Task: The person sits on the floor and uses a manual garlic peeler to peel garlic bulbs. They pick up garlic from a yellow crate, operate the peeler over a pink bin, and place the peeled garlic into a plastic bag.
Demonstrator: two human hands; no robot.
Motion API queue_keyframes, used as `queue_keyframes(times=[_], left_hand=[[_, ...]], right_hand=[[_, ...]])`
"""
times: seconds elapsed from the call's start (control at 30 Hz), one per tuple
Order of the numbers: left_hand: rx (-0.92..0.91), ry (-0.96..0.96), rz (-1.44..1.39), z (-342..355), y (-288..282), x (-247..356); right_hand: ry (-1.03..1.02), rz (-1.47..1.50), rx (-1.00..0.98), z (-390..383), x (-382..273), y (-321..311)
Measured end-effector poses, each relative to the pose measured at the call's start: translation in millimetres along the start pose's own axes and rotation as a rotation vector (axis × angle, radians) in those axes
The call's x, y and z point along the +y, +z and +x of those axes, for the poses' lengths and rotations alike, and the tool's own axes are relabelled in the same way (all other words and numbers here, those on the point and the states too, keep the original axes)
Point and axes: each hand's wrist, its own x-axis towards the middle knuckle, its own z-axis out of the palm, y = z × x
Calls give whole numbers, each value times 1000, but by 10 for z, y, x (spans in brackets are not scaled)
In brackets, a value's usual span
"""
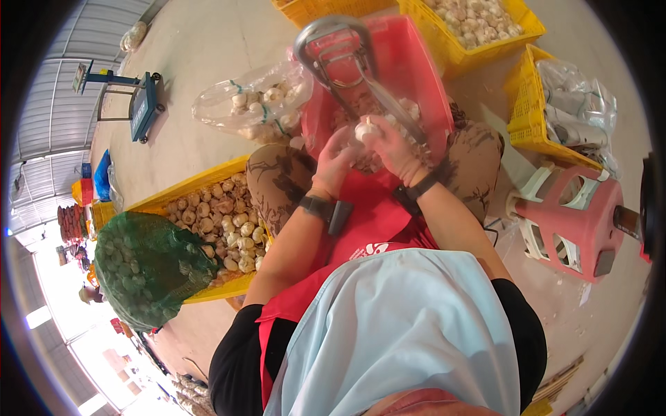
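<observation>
A garlic bulb is gripped by the right hand, its fingers closed around the bulb's right side. The left hand is held partly open just left of the bulb, fingers loosely curled; whether the bulb is touched by its fingertips cannot be told. The bulb is held up between the two hands, above the near part of a red tub, where loose garlic and peelings are gathered. A grey metal frame is set over the tub, on the far side of the hands. To the left, more bulbs are held in a yellow crate.
</observation>
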Motion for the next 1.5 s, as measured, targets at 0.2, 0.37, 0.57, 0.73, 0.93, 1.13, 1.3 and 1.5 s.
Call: queue_keyframes(times=[0.2,0.37,0.57,0.73,0.93,1.13,1.3,1.5], left_hand=[[-239,23,-110,19,-14,-92],[-300,-4,-134,59,-85,-160],[-138,-54,-481,162,-193,-253],[84,-133,254,198,-272,-298],[-189,474,483,128,-239,-294],[-298,157,95,103,-182,-123],[-294,149,-127,78,-215,-165],[131,513,262,150,-301,366]], right_hand=[[38,-289,67,-22,-112,60],[-52,-632,245,-43,-177,41],[-314,-412,-19,-63,-195,175],[58,-180,-49,-69,-180,30],[349,-24,129,-36,-139,-26],[284,-292,53,-80,-233,-27],[184,-292,11,-79,-425,104],[205,-130,-13,-90,-359,153]])
